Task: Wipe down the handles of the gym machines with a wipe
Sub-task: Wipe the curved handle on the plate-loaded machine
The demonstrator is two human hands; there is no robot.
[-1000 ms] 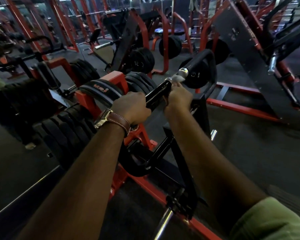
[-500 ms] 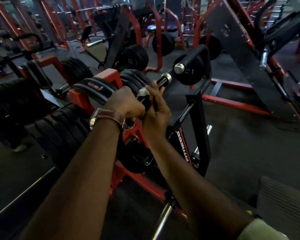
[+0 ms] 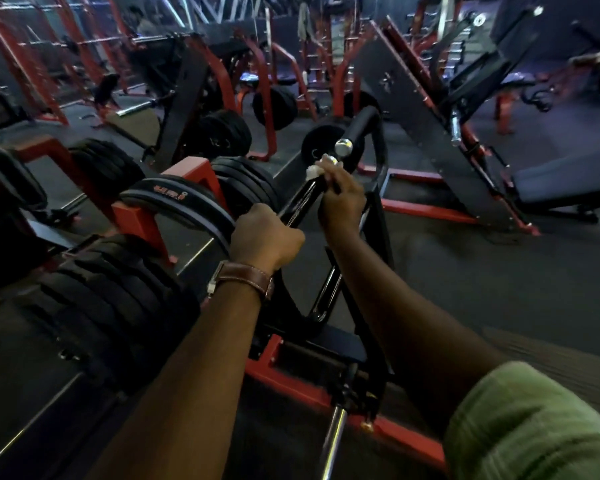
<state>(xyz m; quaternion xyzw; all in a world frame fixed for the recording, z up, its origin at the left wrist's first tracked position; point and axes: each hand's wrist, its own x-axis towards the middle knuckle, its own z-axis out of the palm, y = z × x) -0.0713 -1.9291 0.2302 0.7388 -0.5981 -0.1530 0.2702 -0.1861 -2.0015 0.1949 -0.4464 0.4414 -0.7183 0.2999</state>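
Note:
A black machine handle bar [image 3: 303, 199] with a chrome end cap slants up and away at the middle of the view. My left hand [image 3: 264, 237], with a brown leather watch strap on its wrist, grips the bar's lower part. Higher up, my right hand [image 3: 342, 197] holds a white wipe [image 3: 314, 172] wrapped against the bar near the chrome tip. Most of the wipe is hidden under the fingers. A second black padded handle [image 3: 361, 128] with a chrome cap rises just beyond.
Black weight plates [image 3: 111, 306] are stacked on a red rack [image 3: 194, 174] at the left. Red and black gym machines [image 3: 413, 98] fill the background. A chrome bar [image 3: 333, 441] juts up from the red base frame below. Dark rubber floor [image 3: 465, 271] lies to the right.
My right hand slid with the wipe down the bar toward my left hand, then back up near the chrome tip. My left hand kept its grip low on the bar.

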